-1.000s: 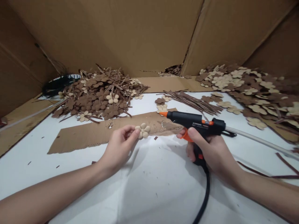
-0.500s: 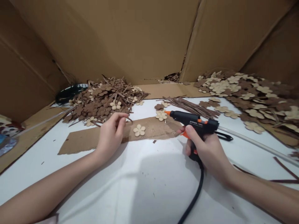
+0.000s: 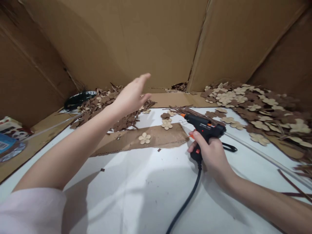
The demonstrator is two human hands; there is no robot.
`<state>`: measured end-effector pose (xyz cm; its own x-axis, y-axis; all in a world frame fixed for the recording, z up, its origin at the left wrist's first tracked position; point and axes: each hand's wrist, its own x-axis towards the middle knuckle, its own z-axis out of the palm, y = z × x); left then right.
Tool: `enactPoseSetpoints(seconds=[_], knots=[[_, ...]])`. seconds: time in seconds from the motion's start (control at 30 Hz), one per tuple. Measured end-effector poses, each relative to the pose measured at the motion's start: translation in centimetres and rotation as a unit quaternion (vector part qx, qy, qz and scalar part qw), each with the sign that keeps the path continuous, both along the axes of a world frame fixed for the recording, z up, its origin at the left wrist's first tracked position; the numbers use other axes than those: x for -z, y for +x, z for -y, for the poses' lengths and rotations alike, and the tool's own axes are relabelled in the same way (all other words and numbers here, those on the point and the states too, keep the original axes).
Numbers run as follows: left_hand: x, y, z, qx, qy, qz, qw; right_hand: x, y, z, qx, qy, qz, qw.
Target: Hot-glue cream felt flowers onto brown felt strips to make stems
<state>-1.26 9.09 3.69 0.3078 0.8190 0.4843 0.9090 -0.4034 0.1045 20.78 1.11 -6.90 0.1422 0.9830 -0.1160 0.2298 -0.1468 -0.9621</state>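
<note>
My right hand (image 3: 211, 151) is wrapped round a black and orange glue gun (image 3: 204, 128), whose orange tip points up and left. Raised over the left pile of brown flowers and stems (image 3: 107, 100), my left hand (image 3: 134, 94) has its fingers stretched out and apart, with nothing in them. A cream flower (image 3: 144, 138) lies on a flat cardboard strip (image 3: 161, 141) between my hands. Beyond the strip's far edge are another cream flower (image 3: 167, 124) and a brown flower (image 3: 165, 115). A thin loop of glue hangs near the gun's tip.
Cardboard walls (image 3: 156, 42) enclose the white table (image 3: 136, 195). A large pile of brown and cream flowers (image 3: 251, 100) spreads at the right. Brown stems (image 3: 195, 111) lie behind the gun. A black cable (image 3: 185, 203) trails forward. A blue package (image 3: 7, 143) sits at the far left.
My left hand has risen and reached forward from the strip to above the left pile, and its fingers have opened. The glue gun has shifted slightly, still in my right hand.
</note>
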Motion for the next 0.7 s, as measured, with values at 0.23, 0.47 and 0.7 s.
enactPoseSetpoints(seconds=[0.23, 0.47, 0.7], knots=[[4.1, 7.0, -5.4, 0.092, -0.189, -0.122, 0.97, 0.2, 0.6, -1.9, 0.069, 0.069, -0.112, 0.989], [6.9, 10.7, -4.2, 0.106, -0.12, -0.092, 0.983, -0.2, 0.8, -2.5, 0.074, 0.071, -0.105, 0.989], [6.3, 10.4, -3.7, 0.128, -0.059, -0.072, 0.987, 0.1, 0.9, -2.6, 0.071, 0.068, -0.104, 0.99]])
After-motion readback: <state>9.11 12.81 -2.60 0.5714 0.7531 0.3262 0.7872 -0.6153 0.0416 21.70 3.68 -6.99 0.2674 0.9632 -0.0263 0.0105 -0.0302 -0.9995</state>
